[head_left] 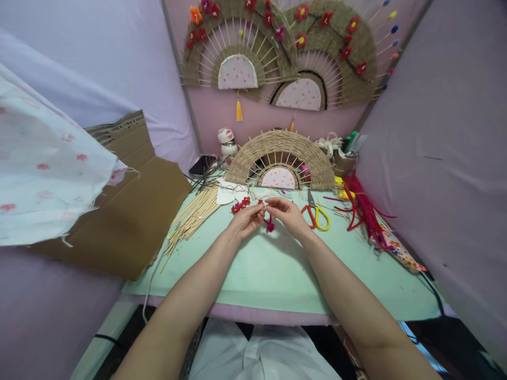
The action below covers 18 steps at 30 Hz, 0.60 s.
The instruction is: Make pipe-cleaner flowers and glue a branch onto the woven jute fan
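My left hand (249,220) and my right hand (289,215) meet over the middle of the table, thumbs and fingers pinched close together. What lies between the fingertips is too small to make out. A bit of red fuzzy wire (260,201) shows right behind the left fingertips. Between the hands, a magenta flower of fuzzy wire (270,227) shows below the fingers; whether it is held or lies on the table I cannot tell. Beyond my left hand is a cluster of red flowers (241,205). Scissors (316,214) with red and yellow handles lie right of my right hand.
A woven half-round fan (283,138) stands at the back. Thin sticks (194,214) lie left, near brown cardboard (154,195) and dotted cloth (47,174). Magenta pipe cleaners (370,219) lie right, before a pen cup (344,161). Decorated fans (273,66) hang behind.
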Each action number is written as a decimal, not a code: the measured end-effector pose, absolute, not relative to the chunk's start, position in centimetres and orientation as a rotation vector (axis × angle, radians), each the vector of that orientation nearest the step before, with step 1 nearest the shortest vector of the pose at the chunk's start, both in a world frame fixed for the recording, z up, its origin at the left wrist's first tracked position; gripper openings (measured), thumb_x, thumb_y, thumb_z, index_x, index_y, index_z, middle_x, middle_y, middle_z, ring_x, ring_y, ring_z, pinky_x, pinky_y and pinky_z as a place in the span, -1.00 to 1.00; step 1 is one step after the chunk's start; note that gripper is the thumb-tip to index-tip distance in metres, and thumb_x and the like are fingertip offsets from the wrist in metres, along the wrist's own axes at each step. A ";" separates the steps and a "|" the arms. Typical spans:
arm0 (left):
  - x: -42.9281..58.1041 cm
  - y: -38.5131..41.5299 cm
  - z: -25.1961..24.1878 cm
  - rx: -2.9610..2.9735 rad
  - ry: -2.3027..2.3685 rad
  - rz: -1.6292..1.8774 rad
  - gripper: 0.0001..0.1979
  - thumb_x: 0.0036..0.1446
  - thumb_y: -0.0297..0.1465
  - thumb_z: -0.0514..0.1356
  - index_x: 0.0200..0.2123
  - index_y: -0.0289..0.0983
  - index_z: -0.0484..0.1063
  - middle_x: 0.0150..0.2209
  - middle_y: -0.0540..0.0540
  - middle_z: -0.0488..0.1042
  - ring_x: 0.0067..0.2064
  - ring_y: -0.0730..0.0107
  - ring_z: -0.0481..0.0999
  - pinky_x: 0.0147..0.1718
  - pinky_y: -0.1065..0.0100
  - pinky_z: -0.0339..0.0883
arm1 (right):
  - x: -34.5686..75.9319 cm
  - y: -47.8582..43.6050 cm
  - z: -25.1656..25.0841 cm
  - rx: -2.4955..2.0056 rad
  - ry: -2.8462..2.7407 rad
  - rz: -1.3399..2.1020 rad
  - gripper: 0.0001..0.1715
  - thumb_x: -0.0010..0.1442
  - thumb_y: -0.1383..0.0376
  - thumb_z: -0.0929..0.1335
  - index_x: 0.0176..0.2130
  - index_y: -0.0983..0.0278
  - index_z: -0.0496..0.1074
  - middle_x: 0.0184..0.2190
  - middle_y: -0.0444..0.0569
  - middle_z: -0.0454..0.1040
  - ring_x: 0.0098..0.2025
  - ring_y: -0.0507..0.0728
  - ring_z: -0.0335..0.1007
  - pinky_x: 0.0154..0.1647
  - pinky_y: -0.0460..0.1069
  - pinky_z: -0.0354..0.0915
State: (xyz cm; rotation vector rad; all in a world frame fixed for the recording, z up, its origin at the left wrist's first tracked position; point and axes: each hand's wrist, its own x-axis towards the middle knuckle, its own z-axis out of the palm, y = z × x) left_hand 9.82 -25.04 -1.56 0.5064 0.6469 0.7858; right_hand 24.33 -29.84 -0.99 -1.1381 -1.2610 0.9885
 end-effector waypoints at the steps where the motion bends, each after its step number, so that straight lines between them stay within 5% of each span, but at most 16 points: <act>1: 9.8 -25.0 -1.5 0.460 0.649 0.779 -0.91 0.09 -0.64 0.16 -0.43 -0.45 0.45 -0.51 -0.06 0.43 -0.54 0.71 0.38 -0.57 0.71 0.28 | 24.4 -29.8 -1.0 -1.126 -1.262 1.008 -0.62 -0.05 0.16 0.46 -0.20 0.23 0.49 -0.28 -0.04 0.53 -0.22 0.10 0.42 -0.15 0.02 0.33; 18: 10.2 -25.7 -2.0 0.762 0.715 0.826 -0.84 -0.12 -0.47 0.35 -0.45 -0.42 0.46 -0.51 -0.04 0.43 -0.51 0.65 0.37 -0.51 0.60 0.26 | 24.3 -29.4 -1.6 -1.197 -1.273 0.795 -0.77 -0.05 0.16 0.43 -0.40 0.26 0.53 -0.39 -0.01 0.55 -0.32 0.14 0.44 -0.21 0.05 0.32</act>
